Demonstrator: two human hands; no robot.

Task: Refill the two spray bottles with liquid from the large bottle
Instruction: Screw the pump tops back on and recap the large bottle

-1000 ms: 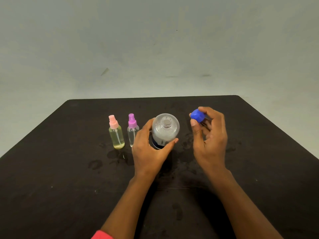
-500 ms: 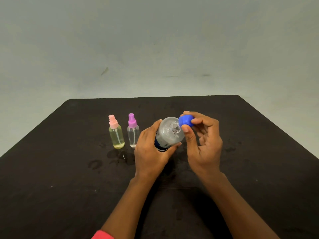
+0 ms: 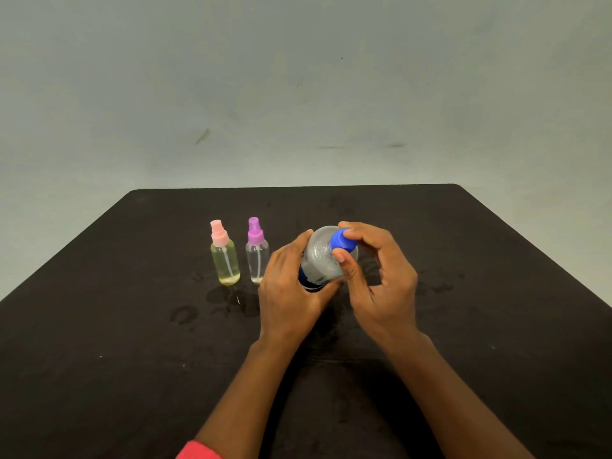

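The large clear bottle [image 3: 319, 260] with a dark blue label stands at the table's middle, tilted a little toward me. My left hand [image 3: 291, 293] grips its body from the left. My right hand [image 3: 374, 276] pinches the blue cap [image 3: 341, 240] between thumb and fingers, and the cap sits on the bottle's mouth. To the left stand two small spray bottles: one with a pink top and yellowish liquid [image 3: 224, 256], one with a purple top and clear liquid [image 3: 257, 251]. Both have their spray tops on.
The black table [image 3: 132, 342] carries wet marks and smudges [image 3: 215, 303] in front of the spray bottles and around the large bottle. A plain grey wall lies beyond the table's far edge.
My right hand has carried the blue cap leftward from beside the bottle onto its mouth. The large bottle has tipped slightly toward me in my left hand.
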